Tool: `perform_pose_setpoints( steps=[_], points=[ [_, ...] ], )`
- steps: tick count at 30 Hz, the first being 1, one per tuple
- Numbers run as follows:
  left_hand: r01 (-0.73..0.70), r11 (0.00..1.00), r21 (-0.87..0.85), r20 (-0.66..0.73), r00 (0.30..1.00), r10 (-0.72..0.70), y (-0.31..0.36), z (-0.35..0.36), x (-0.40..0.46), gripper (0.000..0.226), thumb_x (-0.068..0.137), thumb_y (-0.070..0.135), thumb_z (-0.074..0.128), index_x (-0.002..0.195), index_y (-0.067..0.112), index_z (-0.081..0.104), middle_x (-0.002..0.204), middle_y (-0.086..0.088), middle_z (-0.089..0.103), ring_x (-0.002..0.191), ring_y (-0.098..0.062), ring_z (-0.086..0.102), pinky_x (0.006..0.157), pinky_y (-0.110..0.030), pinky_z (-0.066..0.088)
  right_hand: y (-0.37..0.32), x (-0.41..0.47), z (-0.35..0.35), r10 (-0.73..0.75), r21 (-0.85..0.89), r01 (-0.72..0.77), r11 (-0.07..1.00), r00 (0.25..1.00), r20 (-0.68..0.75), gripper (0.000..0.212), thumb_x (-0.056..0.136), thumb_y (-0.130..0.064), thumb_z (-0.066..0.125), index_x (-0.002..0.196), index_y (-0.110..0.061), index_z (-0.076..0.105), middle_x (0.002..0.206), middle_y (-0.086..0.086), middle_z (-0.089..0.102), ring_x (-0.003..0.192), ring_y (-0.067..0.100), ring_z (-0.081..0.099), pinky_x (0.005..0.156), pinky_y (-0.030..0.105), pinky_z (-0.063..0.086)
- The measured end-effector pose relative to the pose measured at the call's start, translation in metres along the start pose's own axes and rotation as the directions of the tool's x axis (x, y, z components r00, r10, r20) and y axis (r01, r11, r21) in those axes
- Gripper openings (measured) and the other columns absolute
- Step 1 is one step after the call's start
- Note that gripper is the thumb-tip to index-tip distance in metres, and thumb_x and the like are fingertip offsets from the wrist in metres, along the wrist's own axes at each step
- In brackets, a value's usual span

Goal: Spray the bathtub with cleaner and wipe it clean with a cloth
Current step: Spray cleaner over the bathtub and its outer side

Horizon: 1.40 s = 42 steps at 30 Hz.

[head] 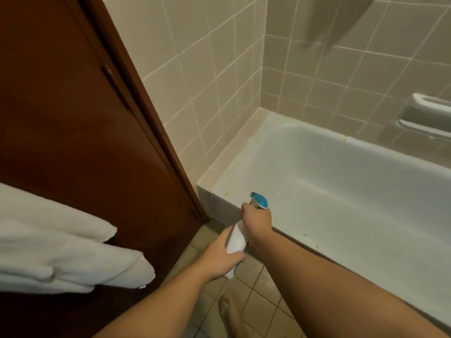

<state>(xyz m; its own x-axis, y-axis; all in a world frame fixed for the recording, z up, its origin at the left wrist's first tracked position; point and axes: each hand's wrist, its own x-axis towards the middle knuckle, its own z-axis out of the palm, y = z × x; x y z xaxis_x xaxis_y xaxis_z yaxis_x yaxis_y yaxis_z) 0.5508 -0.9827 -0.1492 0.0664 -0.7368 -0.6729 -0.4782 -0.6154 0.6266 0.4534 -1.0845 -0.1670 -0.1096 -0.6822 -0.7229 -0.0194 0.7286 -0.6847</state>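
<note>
Two hands (257, 220) w/ plastic spray bottle (236, 240)

A tiled floor (253, 284) of beige squares runs between a dark wooden door (73, 118) and a white bathtub (341, 179), which stands on it against the tiled wall (207, 69). One bare foot (230, 313) rests flat on the tiles near the bottom edge of the view. Small yellowish specks (227, 193) lie on the tub's rim near its corner, and white towels (48, 240) are stacked at the left on a support hidden from view.
</note>
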Motion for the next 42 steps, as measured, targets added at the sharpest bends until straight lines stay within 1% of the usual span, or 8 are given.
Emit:
perform_pose_setpoints(
  steps=[4,10,15,20,25,31,38,42],
  points=[
    [0.0,1.0,0.006,0.024,1.0,0.0,-0.018,0.0,-0.01,0.081,0.074,0.04,0.068,0.143,0.06,0.032,0.124,0.012,0.06,0.111,-0.013,0.06,0.097,-0.048,0.056,0.02,-0.012,0.005,0.036,0.019,-0.036,0.999,0.999,0.006,0.028,0.088,-0.025,0.064,0.11,-0.019,0.047,0.101,0.014,0.064,0.092,0.029,0.068,0.089,0.047,0.059],
    [-0.018,0.999,0.049,0.083,0.996,0.013,-0.046,-0.011,-0.006,0.081,0.071,0.042,0.067,0.14,0.065,0.031,0.124,0.012,0.059,0.11,-0.015,0.06,0.096,-0.048,0.056,0.043,-0.013,0.018,0.091,0.089,-0.087,0.992,0.995,-0.036,0.022,0.088,-0.022,0.064,0.103,-0.018,0.049,0.101,0.014,0.064,0.094,0.029,0.067,0.092,0.049,0.058],
    [-0.052,0.994,0.092,0.174,0.984,0.035,-0.064,-0.016,0.0,0.082,0.068,0.045,0.067,0.14,0.063,0.033,0.125,0.01,0.06,0.11,-0.017,0.061,0.096,-0.05,0.056,0.064,-0.016,0.023,0.161,0.17,-0.141,0.975,0.981,-0.108,0.038,0.089,-0.025,0.064,0.121,-0.018,0.045,0.105,0.014,0.063,0.094,0.029,0.066,0.091,0.049,0.058],
    [-0.11,0.982,0.154,0.291,0.955,0.062,-0.068,-0.011,0.013,0.084,0.068,0.047,0.069,0.142,0.06,0.032,0.128,0.009,0.058,0.114,-0.016,0.06,0.098,-0.049,0.055,0.08,-0.015,0.012,0.218,0.265,-0.161,0.951,0.955,-0.201,0.038,0.093,-0.025,0.066,0.123,-0.019,0.043,0.104,0.012,0.061,0.094,0.028,0.065,0.093,0.05,0.057],
    [-0.189,0.953,0.238,0.358,0.929,0.095,-0.055,0.011,0.028,0.087,0.073,0.043,0.072,0.148,0.052,0.03,0.133,0.006,0.056,0.114,-0.015,0.058,0.096,-0.042,0.056,0.086,-0.012,-0.02,0.278,0.371,-0.165,0.914,0.92,-0.275,0.04,0.091,-0.022,0.066,0.122,-0.019,0.04,0.104,0.011,0.059,0.093,0.027,0.063,0.086,0.045,0.056],
    [-0.304,0.901,0.309,0.496,0.86,0.121,-0.024,0.052,0.039,0.085,0.082,0.038,0.072,0.154,0.042,0.028,0.138,0.002,0.054,0.118,-0.017,0.057,0.095,-0.036,0.052,0.093,-0.015,-0.078,0.341,0.475,-0.152,0.867,0.876,-0.341,0.041,0.092,-0.02,0.066,0.124,-0.019,0.041,0.105,0.011,0.059,0.092,0.026,0.063,0.075,0.041,0.052],
    [-0.413,0.809,0.417,0.602,0.793,0.095,0.017,0.106,0.04,0.091,0.079,0.05,0.071,0.155,0.046,0.022,0.134,0.003,0.055,0.109,-0.015,0.06,0.09,-0.035,0.055,0.101,-0.022,-0.147,0.364,0.545,-0.107,0.831,0.846,-0.389,0.041,0.089,-0.019,0.066,0.123,-0.019,0.043,0.105,0.012,0.059,0.094,0.028,0.063,0.085,0.044,0.057],
    [-0.469,0.748,0.469,0.63,0.772,0.089,0.04,0.135,0.04,0.092,0.076,0.054,0.07,0.155,0.045,0.024,0.133,0.002,0.057,0.107,-0.016,0.061,0.092,-0.037,0.055,0.108,-0.025,-0.184,0.377,0.586,-0.081,0.806,0.834,-0.403,0.038,0.091,-0.019,0.067,0.12,-0.018,0.043,0.104,0.012,0.06,0.092,0.028,0.064,0.073,0.04,0.055]
  ],
)
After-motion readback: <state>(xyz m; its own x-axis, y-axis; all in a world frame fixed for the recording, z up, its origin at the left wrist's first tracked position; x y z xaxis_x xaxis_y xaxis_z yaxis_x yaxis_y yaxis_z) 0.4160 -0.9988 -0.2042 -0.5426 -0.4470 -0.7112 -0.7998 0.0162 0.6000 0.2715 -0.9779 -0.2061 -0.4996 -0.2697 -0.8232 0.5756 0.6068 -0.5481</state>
